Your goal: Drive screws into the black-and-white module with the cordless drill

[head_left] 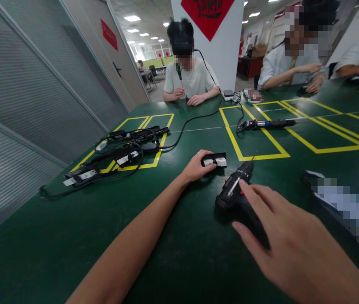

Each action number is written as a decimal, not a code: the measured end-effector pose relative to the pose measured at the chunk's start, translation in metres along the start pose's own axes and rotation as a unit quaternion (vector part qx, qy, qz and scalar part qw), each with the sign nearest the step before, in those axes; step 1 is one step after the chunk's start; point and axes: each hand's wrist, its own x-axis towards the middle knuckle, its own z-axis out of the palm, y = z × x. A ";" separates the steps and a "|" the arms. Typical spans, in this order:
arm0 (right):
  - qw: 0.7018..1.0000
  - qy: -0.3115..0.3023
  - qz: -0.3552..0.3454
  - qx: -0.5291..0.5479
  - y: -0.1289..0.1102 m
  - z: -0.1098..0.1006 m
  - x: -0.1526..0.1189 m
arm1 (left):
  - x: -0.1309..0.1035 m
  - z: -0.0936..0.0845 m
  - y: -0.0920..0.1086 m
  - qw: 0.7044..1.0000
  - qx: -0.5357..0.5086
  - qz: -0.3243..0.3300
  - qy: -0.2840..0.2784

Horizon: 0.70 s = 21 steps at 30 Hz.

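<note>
My left hand (199, 165) is closed round one end of a small black block with white labels (220, 161), held at the tabletop, thumb in front. What the block is, I cannot tell. A black cordless drill (233, 190) lies on its side just right of it, its thin bit pointing away from me. Over the drill's handle my right hand (288, 232) is spread, thumb apart from the stretched fingers. The index fingertip overlaps the drill body near a red button; whether it touches is unclear. Part of the handle is hidden beneath that hand.
On the green table (179, 236), black power strips with cables (128, 156) lie at left. A pen-shaped electric screwdriver (268, 123) rests beyond the drill. A blurred flat object (344, 207) sits at right. Across the table a person (188, 80) holds a screwdriver (181, 76); others sit at right.
</note>
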 end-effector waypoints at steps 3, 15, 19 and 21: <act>0.980 -0.096 0.017 -0.175 0.012 0.018 0.023 | 0.000 0.000 0.000 1.000 0.000 -0.004 0.001; 0.989 -0.096 0.039 -0.103 0.040 0.025 0.030 | 0.000 -0.002 0.001 1.000 -0.019 0.001 -0.004; 0.997 0.035 0.062 0.017 0.043 -0.004 0.038 | 0.000 -0.003 0.004 0.999 -0.029 -0.013 -0.010; 0.985 0.114 0.084 0.098 0.046 -0.016 0.045 | -0.001 -0.003 0.005 0.999 -0.029 -0.018 -0.010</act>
